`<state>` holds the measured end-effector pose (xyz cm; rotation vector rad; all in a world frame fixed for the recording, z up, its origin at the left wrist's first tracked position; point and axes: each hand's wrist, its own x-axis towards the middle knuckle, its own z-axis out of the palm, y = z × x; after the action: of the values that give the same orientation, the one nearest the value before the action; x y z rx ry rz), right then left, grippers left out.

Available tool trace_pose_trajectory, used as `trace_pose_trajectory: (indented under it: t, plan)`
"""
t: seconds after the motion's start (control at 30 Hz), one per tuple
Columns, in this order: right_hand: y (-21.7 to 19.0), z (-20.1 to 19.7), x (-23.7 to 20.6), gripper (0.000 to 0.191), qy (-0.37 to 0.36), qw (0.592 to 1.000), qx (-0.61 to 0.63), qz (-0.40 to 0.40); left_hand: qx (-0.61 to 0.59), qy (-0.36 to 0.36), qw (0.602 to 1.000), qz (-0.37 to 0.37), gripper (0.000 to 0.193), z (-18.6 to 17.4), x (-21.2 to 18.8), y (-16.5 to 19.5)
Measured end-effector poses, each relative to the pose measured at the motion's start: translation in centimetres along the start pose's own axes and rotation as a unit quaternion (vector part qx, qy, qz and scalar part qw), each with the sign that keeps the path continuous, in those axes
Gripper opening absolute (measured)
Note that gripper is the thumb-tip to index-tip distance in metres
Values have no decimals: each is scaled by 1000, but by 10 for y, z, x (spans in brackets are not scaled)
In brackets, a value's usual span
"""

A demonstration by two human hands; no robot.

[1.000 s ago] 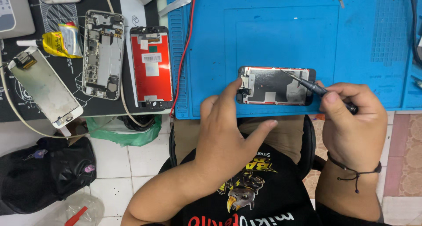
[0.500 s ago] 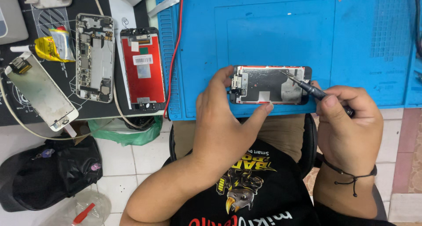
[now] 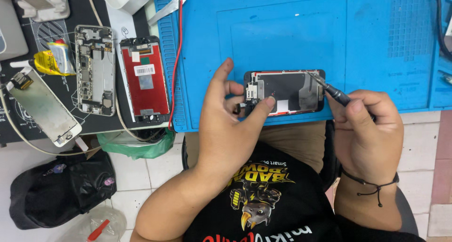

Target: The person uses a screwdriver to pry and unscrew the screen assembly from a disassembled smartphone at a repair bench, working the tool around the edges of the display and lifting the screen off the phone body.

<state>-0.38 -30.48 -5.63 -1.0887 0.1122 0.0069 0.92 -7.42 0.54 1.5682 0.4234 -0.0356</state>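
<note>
Blue mat [image 3: 282, 35], left hand [image 3: 226, 124] steadying phone screen [image 3: 287, 91], right hand [image 3: 367, 129] holding screwdriver [image 3: 329, 89]

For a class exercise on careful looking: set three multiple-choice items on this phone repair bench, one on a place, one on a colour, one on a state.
1. Where does the phone screen assembly being worked on lie?
A. on the blue mat
B. on the floor
C. in the black bag

2. What colour is the back of the spare screen panel on the dark mat?
A. green
B. red
C. white

3. What is the right hand doing?
A. resting empty
B. holding a cup
C. gripping a screwdriver

Key: 1 A, it rests on blue; 2 B, its back is red; 3 C, the tip meets the assembly while the left hand steadies it.
</note>
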Motion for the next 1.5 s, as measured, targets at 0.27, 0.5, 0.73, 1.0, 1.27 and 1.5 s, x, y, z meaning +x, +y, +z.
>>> trace_pose_trajectory:
  t: [0.27,0.5,0.73,1.0,1.27,1.5]
  plan:
    - [0,-3,1,18,-15,999,32,-21,-203,11,972,115,77,30,-5,-7]
    - [-9,-7,4,12,-19,997,74,-25,-258,9,963,71,54,40,2,-6]
    - [-29,-10,11,13,-111,990,19,-81,-236,-80,964,90,41,16,8,3]
    - [-25,-7,31,25,-260,956,-132,-45,-260,-74,957,101,41,11,13,-4]
    - [-24,16,10,26,-233,967,-93,-29,-319,-84,940,84,42,12,11,-11]
    - [-27,25,-8,25,-236,967,-100,-10,-317,-97,941,67,50,15,5,-9]
